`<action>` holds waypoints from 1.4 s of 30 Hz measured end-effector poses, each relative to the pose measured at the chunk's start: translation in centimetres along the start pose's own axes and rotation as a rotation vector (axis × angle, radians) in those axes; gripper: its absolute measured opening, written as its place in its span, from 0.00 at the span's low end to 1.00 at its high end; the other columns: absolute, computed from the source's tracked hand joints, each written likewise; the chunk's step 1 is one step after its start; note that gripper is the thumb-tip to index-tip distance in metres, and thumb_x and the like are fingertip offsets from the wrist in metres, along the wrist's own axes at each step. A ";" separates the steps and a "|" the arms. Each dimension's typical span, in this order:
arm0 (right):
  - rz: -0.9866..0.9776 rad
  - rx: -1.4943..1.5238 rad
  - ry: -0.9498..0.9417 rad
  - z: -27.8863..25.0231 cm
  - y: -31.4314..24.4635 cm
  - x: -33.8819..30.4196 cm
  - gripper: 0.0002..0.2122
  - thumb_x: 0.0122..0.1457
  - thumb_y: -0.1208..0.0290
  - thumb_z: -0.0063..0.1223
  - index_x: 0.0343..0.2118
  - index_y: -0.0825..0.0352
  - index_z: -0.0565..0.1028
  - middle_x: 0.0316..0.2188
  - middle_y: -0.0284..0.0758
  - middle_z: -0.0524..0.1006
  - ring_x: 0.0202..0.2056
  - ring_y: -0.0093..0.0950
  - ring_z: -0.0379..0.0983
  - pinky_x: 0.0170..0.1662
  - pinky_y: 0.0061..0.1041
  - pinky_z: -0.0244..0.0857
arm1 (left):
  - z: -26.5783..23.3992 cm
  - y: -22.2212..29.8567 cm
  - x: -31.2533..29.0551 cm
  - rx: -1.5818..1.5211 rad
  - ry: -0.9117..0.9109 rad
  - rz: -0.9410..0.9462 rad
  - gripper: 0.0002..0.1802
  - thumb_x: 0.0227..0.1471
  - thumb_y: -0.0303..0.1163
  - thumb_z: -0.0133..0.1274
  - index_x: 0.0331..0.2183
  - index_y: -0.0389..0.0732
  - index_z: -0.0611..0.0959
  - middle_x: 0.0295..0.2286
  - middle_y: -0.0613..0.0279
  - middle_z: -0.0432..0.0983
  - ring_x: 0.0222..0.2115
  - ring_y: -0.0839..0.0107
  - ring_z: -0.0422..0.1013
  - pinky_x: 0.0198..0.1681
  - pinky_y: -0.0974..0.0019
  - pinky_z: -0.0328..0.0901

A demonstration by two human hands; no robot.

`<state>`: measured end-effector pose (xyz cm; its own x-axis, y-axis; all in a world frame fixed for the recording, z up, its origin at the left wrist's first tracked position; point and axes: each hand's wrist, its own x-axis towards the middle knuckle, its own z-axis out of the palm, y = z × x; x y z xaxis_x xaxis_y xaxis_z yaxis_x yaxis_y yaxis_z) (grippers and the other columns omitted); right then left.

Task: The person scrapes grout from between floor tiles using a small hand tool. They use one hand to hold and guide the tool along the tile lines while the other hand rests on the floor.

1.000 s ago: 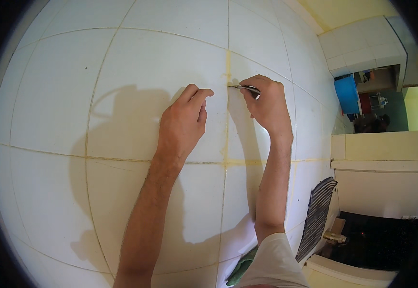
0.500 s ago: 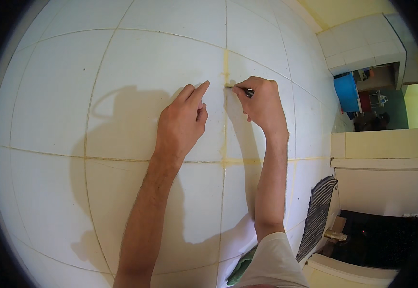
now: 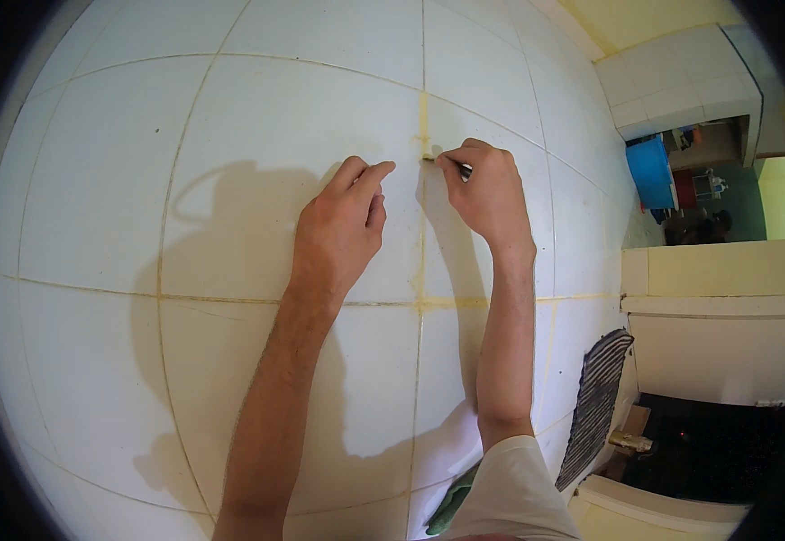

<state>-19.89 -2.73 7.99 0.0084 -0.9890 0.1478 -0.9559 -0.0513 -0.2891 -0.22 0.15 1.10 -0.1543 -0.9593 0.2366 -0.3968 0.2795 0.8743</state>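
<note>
White tiles (image 3: 298,171) with thin grout lines spread beneath both my hands. My right hand (image 3: 492,194) pinches a slim dark pointed tool (image 3: 465,171); its exact kind is too small to make out. The tool's tip meets the upright joint between two tiles, just below a yellow-stained stretch of grout (image 3: 424,122). To the left of that joint, my left hand (image 3: 338,221) is against the tile with nothing in it. Its index finger reaches toward the joint, apart from the tool, while the other fingers are loosely bent.
At the right lies a dark ribbed mat (image 3: 598,397) beside a doorway. A blue tub (image 3: 650,176) stands beyond, at the upper right. Green cloth (image 3: 451,503) shows beside my right sleeve. A yellow-stained joint (image 3: 465,303) crosses below my hands.
My right hand has shifted slightly upward, and the tool tip with it. The left index finger has dipped a little; the left arm stays nearly in place.
</note>
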 end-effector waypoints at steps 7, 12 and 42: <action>0.070 0.076 0.087 0.2 1.1 -0.1 0.07 0.62 0.72 0.63 0.37 0.68 0.89 0.33 0.42 0.86 0.30 0.42 0.82 0.36 0.37 0.75 | 0.2 -0.2 0.0 -0.039 0.040 0.046 0.24 0.58 0.14 0.58 0.55 0.43 0.85 0.41 0.61 0.77 0.33 0.66 0.79 0.37 0.62 0.76; 0.163 0.029 0.039 -0.4 0.0 -0.2 0.07 0.63 0.72 0.62 0.38 0.66 0.89 0.24 0.43 0.84 0.25 0.41 0.80 0.33 0.37 0.74 | 0.2 -0.2 0.0 -0.041 0.036 0.034 0.24 0.60 0.14 0.56 0.55 0.43 0.85 0.41 0.60 0.77 0.35 0.65 0.79 0.38 0.62 0.76; 0.147 -0.028 -0.098 -1.1 -0.1 -0.4 0.08 0.65 0.71 0.59 0.39 0.63 0.90 0.20 0.42 0.80 0.22 0.40 0.76 0.31 0.38 0.72 | 0.3 -0.2 0.0 -0.088 0.055 0.064 0.26 0.56 0.10 0.51 0.54 0.41 0.84 0.45 0.58 0.76 0.38 0.62 0.76 0.39 0.62 0.75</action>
<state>-20.15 -2.14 8.96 -0.1049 -0.9944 0.0130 -0.9567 0.0973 -0.2742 -0.44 0.12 0.80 -0.1258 -0.9409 0.3143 -0.3066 0.3382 0.8897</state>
